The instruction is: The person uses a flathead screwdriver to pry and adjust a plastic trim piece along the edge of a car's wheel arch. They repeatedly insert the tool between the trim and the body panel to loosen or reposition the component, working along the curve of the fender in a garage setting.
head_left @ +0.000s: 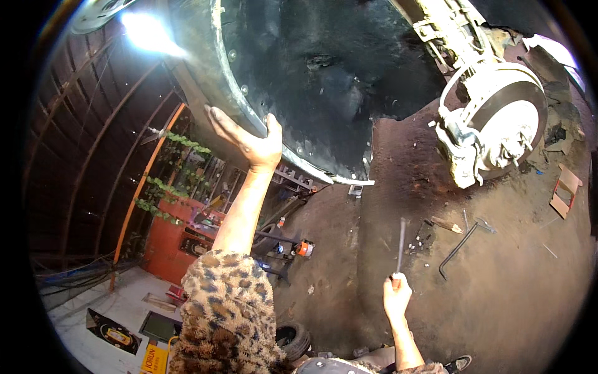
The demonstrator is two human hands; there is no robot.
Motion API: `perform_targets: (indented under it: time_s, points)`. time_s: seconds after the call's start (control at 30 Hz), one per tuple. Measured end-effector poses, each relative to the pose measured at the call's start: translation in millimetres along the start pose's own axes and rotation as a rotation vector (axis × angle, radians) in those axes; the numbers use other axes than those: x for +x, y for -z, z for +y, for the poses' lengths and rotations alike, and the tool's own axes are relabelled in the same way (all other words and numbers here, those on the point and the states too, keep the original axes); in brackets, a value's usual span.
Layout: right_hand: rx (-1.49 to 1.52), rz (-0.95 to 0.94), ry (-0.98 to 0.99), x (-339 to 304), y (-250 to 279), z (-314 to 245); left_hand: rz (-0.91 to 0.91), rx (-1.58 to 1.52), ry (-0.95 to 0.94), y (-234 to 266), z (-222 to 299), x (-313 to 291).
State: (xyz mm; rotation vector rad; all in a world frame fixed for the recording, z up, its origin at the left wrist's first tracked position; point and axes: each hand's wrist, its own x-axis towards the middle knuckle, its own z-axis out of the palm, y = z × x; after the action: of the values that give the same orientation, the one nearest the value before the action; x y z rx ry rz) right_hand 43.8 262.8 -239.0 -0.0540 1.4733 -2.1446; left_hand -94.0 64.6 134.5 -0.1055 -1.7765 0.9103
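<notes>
My left hand (249,140) is raised and grips the rim of a car's wheel arch (249,112), fingers curled over its metal edge. Inside the arch the black liner (324,75) is bare, with no wheel fitted. My right hand (397,294) is low and closed around the orange handle of a long thin metal tool (400,243), likely a screwdriver, whose shaft points up. To the right, the exposed brake disc and hub (507,118) hang from the suspension, apart from both hands.
On the dirt floor lie a bent wheel wrench (458,246), small bolts (416,244) and a wooden-handled tool (447,224). A tyre (293,340) lies near my feet. An orange counter (177,240), plants and a jack (293,246) stand at left.
</notes>
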Motion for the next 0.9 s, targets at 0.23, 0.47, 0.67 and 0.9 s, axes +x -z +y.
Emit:
perform_targets:
  time_s: [0.23, 0.47, 0.67, 0.9]
  points:
    - [0.015, -0.262, 0.265, 52, -62, -129, -0.019, -0.026, -0.035, 0, -8, -6]
    - [0.441, -0.307, 0.027, 97, -116, -140, -0.015, -0.081, -0.084, -1, -9, -4]
    - [0.322, -0.137, 0.245, 118, -151, -119, -0.067, -0.132, -0.074, 1, -9, -2]
    - [0.055, -0.019, 0.396, 127, -179, -133, -0.042, -0.193, -0.001, 0, -6, -7]
